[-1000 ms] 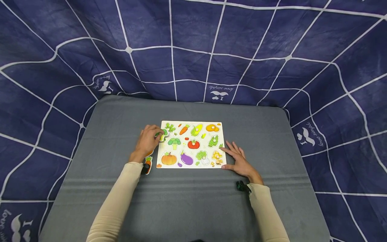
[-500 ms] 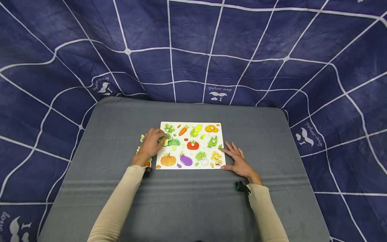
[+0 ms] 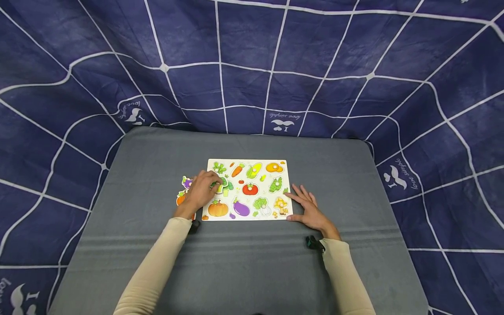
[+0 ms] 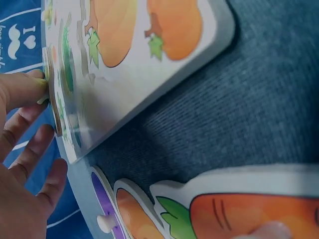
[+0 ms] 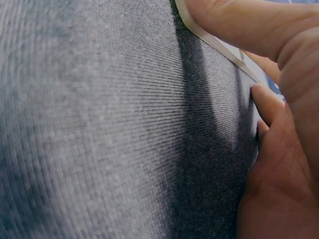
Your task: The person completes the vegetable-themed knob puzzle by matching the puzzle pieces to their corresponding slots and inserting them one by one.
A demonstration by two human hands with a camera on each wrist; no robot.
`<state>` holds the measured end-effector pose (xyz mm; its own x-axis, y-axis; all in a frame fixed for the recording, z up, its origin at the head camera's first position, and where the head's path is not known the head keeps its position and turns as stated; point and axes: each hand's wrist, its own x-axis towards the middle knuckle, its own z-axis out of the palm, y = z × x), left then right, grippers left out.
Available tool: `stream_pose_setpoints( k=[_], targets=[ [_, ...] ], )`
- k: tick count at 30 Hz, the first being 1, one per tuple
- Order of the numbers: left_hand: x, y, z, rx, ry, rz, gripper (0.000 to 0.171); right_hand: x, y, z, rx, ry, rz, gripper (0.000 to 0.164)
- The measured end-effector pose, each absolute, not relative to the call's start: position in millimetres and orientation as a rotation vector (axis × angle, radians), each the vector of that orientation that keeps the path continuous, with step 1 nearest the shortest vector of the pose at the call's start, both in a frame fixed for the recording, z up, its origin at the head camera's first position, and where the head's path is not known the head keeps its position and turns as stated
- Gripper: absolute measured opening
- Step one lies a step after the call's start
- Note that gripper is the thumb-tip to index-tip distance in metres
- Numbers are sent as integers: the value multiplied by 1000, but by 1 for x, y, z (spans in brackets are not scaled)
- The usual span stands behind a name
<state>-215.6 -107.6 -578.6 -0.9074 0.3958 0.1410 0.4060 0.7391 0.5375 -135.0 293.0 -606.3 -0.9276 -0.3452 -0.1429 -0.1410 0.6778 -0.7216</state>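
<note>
My left hand (image 3: 200, 191) pinches a broccoli puzzle piece (image 3: 219, 189) between thumb and fingertip. The piece overlaps the printed broccoli (image 3: 228, 187) on the left part of the vegetable board (image 3: 251, 201). In the left wrist view the piece (image 4: 53, 102) appears edge-on, tilted against the board (image 4: 114, 92); whether it sits in its recess cannot be told. My right hand (image 3: 311, 213) rests at the board's right edge, fingers spread, thumb at the near corner. In the right wrist view its thumb (image 5: 239, 22) touches the board's edge (image 5: 219, 46).
Left of the board lie loose eggplant (image 3: 187, 182), pumpkin (image 3: 180, 198) and carrot (image 4: 249, 214) pieces, partly behind my left hand and wrist. A tomato piece (image 3: 250, 189) with a knob sits on the board. Grey cloth (image 3: 252, 262) covers the table; blue curtains (image 3: 244, 87) surround it.
My left hand has moved right and slightly nearer me with the broccoli piece, from the board's left edge onto the printed broccoli. The loose eggplant has come into view. My right hand stays put.
</note>
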Motion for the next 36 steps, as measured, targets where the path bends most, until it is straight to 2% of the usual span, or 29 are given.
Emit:
stream_pose_setpoints(
  k=[36],
  targets=[
    [-213, -87, -586, -732, -2991, -780, 12, -135, 292, -604, -380, 2624, -1115, 83]
  ],
)
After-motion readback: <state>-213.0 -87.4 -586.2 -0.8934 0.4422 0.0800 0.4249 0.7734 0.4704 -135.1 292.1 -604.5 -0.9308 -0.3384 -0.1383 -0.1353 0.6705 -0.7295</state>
